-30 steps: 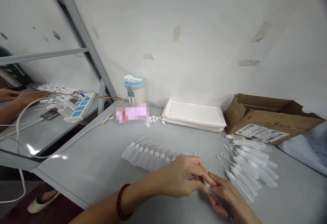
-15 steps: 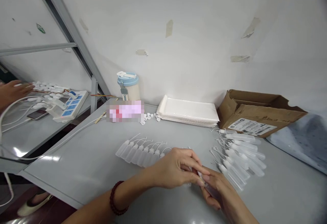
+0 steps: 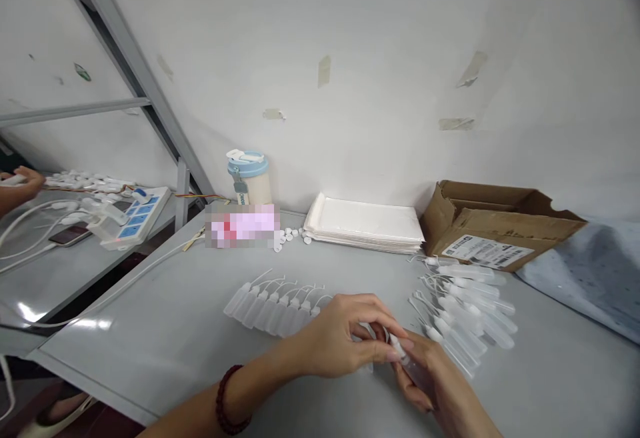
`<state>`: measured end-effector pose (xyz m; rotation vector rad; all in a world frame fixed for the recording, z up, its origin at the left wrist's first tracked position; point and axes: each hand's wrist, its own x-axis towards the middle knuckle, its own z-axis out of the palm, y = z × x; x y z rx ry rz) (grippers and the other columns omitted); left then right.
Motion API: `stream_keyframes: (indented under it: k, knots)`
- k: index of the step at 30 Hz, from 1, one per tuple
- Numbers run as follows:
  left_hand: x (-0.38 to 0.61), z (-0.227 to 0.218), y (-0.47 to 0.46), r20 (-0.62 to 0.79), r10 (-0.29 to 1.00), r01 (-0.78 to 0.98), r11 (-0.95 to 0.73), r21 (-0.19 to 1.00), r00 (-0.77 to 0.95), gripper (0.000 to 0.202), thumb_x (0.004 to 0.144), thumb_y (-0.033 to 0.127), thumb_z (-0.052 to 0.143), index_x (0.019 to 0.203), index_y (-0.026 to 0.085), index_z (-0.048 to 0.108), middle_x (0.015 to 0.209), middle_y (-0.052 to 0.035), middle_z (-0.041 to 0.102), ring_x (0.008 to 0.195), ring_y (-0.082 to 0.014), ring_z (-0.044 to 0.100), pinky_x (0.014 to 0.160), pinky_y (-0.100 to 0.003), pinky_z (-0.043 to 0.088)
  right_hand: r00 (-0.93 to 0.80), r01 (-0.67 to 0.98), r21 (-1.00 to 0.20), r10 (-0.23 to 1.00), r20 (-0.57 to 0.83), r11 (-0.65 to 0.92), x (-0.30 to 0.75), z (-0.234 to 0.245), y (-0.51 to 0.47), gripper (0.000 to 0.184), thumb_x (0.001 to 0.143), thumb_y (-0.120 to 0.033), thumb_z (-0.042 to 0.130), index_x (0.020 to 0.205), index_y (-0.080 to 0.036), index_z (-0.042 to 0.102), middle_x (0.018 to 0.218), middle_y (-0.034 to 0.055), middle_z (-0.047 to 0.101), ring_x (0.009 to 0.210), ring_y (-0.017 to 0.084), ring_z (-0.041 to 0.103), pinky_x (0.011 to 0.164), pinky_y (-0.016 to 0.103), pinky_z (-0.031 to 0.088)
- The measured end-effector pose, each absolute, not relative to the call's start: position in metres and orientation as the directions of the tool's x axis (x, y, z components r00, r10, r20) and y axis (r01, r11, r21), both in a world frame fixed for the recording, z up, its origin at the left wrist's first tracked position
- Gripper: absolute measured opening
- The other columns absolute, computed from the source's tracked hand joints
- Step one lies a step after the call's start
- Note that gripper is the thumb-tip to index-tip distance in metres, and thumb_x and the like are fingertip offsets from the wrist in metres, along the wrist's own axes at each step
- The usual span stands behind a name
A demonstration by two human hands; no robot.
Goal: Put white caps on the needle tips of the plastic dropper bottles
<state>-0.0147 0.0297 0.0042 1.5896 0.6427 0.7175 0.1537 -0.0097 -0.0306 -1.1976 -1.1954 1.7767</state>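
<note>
My right hand [image 3: 436,373] is closed round a small translucent squeeze bottle [image 3: 416,373], tilted over the table. At its top, the thumb and fingers of my left hand [image 3: 340,337] pinch the white cap [image 3: 398,347]. Just beyond my left hand lies a row of similar bottles [image 3: 270,310] with thin bent spout tubes, partly hidden by that hand. To the right of my right hand, more such bottles [image 3: 465,318] lie in a loose pile, their tubes pointing left.
Loose white caps [image 3: 289,235] lie beside a stack of white padded envelopes [image 3: 367,221]. An opened cardboard box [image 3: 495,231] stands at right, a blue-lidded cup [image 3: 256,181] at back left. A cable crosses the left side. Another person's hand [image 3: 25,185] is at far left by a power strip [image 3: 143,215].
My left fingers have shifted slightly on the cap, and more of its white side shows now. The camera view has tilted a little. At far left, the other person's hand has drawn back leftward.
</note>
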Motion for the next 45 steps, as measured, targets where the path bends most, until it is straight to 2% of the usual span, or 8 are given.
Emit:
stream_keyframes:
  k: [5,9,12,16,19,25,38,45]
  knots:
    - [-0.01,-0.001,0.028,0.04,0.781,0.003,-0.054,0.999,0.623,0.015,0.073,0.022,0.069,0.08,0.009,0.068,0.081,-0.004,0.058,0.058,-0.0085,0.055,0.054,-0.021,0.048,-0.404,-0.019,-0.929,0.852,-0.332,-0.37,0.156,-0.039,-0.007,0.054,0.075,-0.068,0.045,0.07,-0.015,0.054,0.041,-0.0089,0.033,0.031,0.003,0.017,0.035,0.023,0.012]
    - [-0.007,-0.003,0.024,0.123,0.783,0.025,-0.173,0.985,0.609,0.01,0.075,0.016,0.066,0.079,0.008,0.069,0.082,-0.0048,0.056,0.054,-0.0062,0.053,0.052,-0.019,0.048,-0.331,-0.045,-0.932,0.886,-0.325,-0.358,0.153,-0.026,-0.014,0.059,0.075,-0.07,0.044,0.067,-0.014,0.057,0.045,-0.007,0.033,0.037,0.004,0.019,0.039,0.022,0.011]
    - [-0.007,0.0,0.023,0.207,0.754,0.043,-0.297,0.954,0.623,0.013,0.077,0.012,0.062,0.085,0.008,0.071,0.086,-0.0066,0.057,0.057,-0.0066,0.053,0.057,-0.019,0.049,-0.308,-0.075,-0.914,0.881,-0.359,-0.399,0.152,-0.022,-0.016,0.058,0.074,-0.071,0.045,0.066,-0.015,0.056,0.045,-0.0071,0.032,0.037,0.004,0.018,0.039,0.022,0.01]
    - [-0.01,0.008,0.024,0.209,0.732,-0.012,-0.265,0.964,0.649,0.016,0.075,0.011,0.064,0.089,0.006,0.07,0.089,-0.0085,0.059,0.07,-0.0097,0.056,0.065,-0.019,0.05,-0.289,-0.077,-0.898,0.872,-0.396,-0.433,0.152,-0.022,-0.017,0.056,0.076,-0.07,0.043,0.059,-0.017,0.049,0.04,-0.0085,0.027,0.035,0.004,0.015,0.04,0.024,0.011]
    - [-0.011,0.009,0.026,0.191,0.741,0.02,-0.265,0.964,0.644,0.017,0.077,0.018,0.066,0.09,0.007,0.069,0.088,-0.0078,0.06,0.074,-0.011,0.057,0.067,-0.019,0.049,-0.27,0.008,-0.939,0.903,-0.334,-0.344,0.15,-0.016,-0.02,0.056,0.081,-0.067,0.038,0.055,-0.018,0.043,0.04,-0.0072,0.027,0.039,0.007,0.019,0.044,0.026,0.013]
    - [-0.01,0.0,0.026,0.296,0.749,0.173,-0.478,0.861,0.592,0.019,0.078,0.028,0.066,0.073,0.009,0.064,0.069,-0.0028,0.059,0.063,-0.0094,0.052,0.059,-0.019,0.043,-0.244,0.131,-0.972,0.944,-0.224,-0.197,0.147,-0.005,-0.025,0.045,0.089,-0.055,0.037,0.062,-0.019,0.039,0.052,-0.0059,0.027,0.05,0.01,0.023,0.048,0.026,0.018]
    - [-0.012,0.005,0.02,0.277,0.642,0.237,-0.595,0.767,0.715,0.008,0.085,0.02,0.057,0.085,0.012,0.059,0.083,-0.0058,0.06,0.075,-0.0129,0.053,0.07,-0.022,0.043,-0.236,0.103,-0.959,0.931,-0.28,-0.263,0.148,0.0,-0.029,0.049,0.087,-0.062,0.033,0.065,-0.019,0.042,0.053,-0.0066,0.025,0.05,0.01,0.022,0.049,0.025,0.018]
    - [-0.011,0.008,0.022,0.174,0.712,0.35,-0.524,0.776,0.681,0.016,0.085,0.031,0.056,0.079,0.015,0.057,0.078,-0.0017,0.061,0.069,-0.0118,0.054,0.068,-0.022,0.042,-0.264,0.181,-0.973,0.946,-0.186,-0.141,0.153,-0.005,-0.028,0.049,0.09,-0.061,0.025,0.062,-0.021,0.031,0.056,-0.0056,0.023,0.052,0.011,0.021,0.049,0.025,0.018]
